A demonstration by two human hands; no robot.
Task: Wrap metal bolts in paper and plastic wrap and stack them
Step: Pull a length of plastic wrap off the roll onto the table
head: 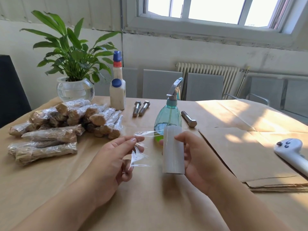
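Fingers (133, 141) pinch film (141, 154), right hand (196, 157) grips roll (173, 150)

Pale, scuffed wall (208, 50) behind, with a white-framed window (211, 12) high up letting in bright daylight. Below it a white ribbed radiator (208, 70) and a row of grey chairs (162, 83). Sun patches across the brown-paper-covered table (166, 205).
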